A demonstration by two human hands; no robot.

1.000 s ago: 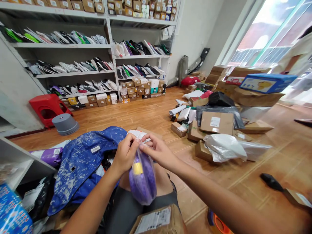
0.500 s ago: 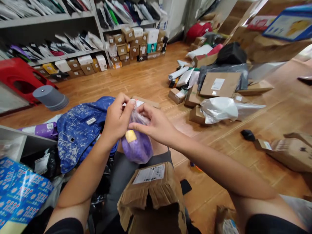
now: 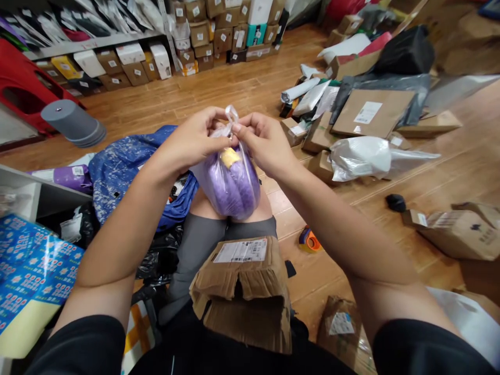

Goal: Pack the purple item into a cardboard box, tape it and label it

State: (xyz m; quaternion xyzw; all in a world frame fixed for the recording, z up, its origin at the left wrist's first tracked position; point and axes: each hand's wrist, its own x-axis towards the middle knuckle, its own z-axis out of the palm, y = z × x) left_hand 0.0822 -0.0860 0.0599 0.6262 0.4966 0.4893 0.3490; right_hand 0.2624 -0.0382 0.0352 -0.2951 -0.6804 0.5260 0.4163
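Both hands pinch the gathered top of a clear plastic bag (image 3: 234,190), which hangs above my knees. Inside it is something plump and purple with a small yellow part near the top; its kind I cannot make out. My left hand (image 3: 203,133) grips the bag's neck from the left, and my right hand (image 3: 265,136) grips it from the right. A loop of twisted plastic sticks up between the fingers. On my lap, below the bag, rests an opened cardboard box (image 3: 242,291) with torn flaps and a white label.
Parcels and boxes (image 3: 373,112) are heaped on the floor at right. A blue patterned bag (image 3: 117,166) lies at left, near a grey upturned bucket (image 3: 74,122) and a red stool (image 3: 23,83). A tape roll (image 3: 309,239) sits on the floor. Shelves (image 3: 94,42) stand behind.
The bag and both hands appear higher in the view, and the bag's neck now stands up as a loop between the fingers. My view has tilted downward.
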